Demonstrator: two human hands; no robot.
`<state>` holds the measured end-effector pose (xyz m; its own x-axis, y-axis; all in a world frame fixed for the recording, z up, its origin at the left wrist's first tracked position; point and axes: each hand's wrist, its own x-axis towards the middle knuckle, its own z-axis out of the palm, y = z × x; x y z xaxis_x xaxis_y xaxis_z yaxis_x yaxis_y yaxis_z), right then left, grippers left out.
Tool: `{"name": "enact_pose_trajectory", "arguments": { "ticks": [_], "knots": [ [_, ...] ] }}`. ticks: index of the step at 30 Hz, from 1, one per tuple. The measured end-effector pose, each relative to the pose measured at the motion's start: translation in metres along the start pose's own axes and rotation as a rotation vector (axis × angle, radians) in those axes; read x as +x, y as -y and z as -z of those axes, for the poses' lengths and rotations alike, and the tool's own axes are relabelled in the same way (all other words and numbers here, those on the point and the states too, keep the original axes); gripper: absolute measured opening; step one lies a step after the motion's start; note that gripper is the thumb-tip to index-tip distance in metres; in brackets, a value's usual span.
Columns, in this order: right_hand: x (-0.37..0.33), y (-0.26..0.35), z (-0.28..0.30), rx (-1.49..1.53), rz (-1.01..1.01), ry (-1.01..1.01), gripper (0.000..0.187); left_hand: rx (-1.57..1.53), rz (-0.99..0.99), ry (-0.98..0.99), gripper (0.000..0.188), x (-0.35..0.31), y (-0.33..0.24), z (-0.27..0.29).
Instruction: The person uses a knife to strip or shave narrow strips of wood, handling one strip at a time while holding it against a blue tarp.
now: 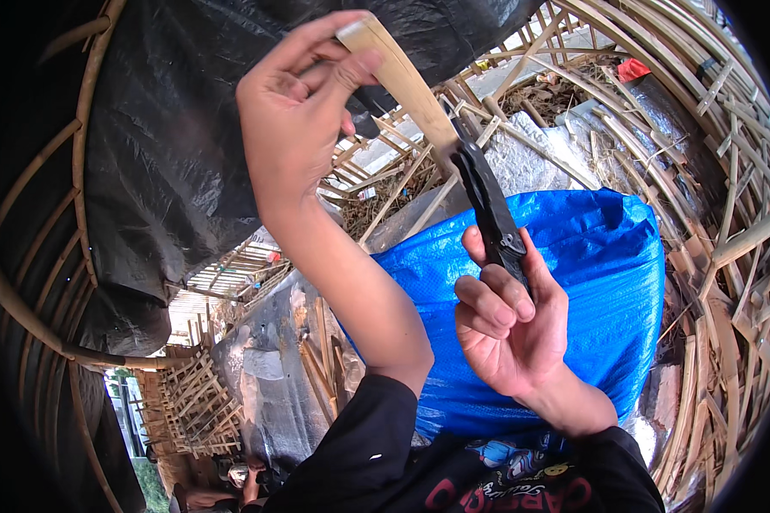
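My left hand [304, 111] is raised at the upper middle, its thumb and fingers pinching the top end of a flat pale bamboo strip [406, 84]. The strip slants down to the right and meets a long black tool [488, 195] at its lower end. My right hand [518, 329], palm up with fingers curled, grips the bottom of this tool. A pivot or screw shows near that grip; I cannot make out the exact kind of tool or whether the strip sits inside it or against it.
A blue tarp [590, 248] lies across my lap, behind my right hand. Bundled bamboo strips [731, 248] curve along the right side. Black plastic sheeting [171, 145] hangs on bamboo poles at the left. A woven bamboo lattice [198, 410] and part of another person [246, 479] are at the lower left.
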<state>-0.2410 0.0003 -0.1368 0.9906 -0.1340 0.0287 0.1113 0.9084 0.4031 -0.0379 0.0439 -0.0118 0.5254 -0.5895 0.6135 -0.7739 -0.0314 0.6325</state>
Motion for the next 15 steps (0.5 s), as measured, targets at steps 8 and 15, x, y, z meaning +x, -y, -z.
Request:
{"name": "enact_pose_trajectory", "arguments": {
  "ticks": [8, 15],
  "knots": [
    [0.000, -0.002, -0.006, -0.011, -0.017, -0.004, 0.064, -0.053, -0.010, 0.017, 0.041, 0.000, 0.003, -0.003],
    [-0.003, -0.001, -0.006, -0.062, -0.033, 0.049, 0.062, -0.018, -0.008, 0.027, 0.040, -0.001, -0.001, -0.002]
  ]
}}
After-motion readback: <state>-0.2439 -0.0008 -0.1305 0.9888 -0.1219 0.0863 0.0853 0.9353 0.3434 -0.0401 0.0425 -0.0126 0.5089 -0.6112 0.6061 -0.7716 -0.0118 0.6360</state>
